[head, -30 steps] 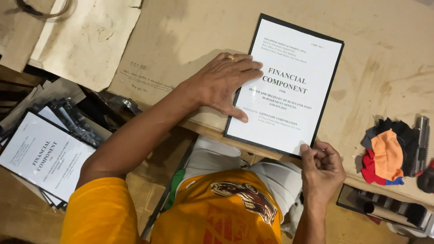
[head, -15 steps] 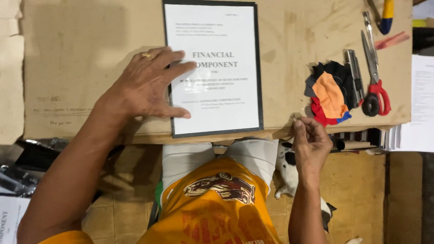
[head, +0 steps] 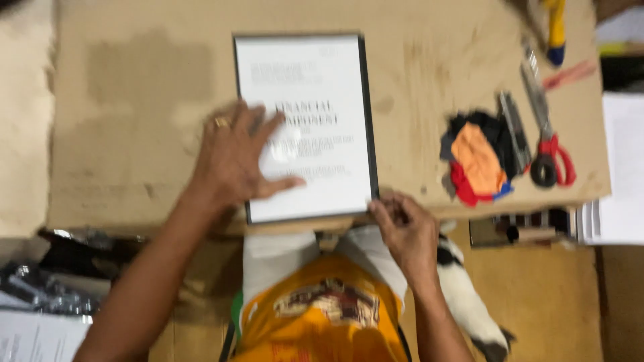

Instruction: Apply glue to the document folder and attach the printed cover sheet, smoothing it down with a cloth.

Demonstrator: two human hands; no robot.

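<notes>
Head view: we see the left hand (head: 236,157) pressed flat, fingers spread, on one black-bordered document (head: 305,124), apparently to pin it against the worktop (head: 134,100). The right hand (head: 406,231) pinches the document's near right corner, fingers curled, presumably steadying that edge. Beyond the right hand we count one heap of coloured rags (head: 477,161) and one pair of red-handled scissors (head: 547,144).

Both hands (head: 231,157) on black-framed document (head: 305,127)
</notes>
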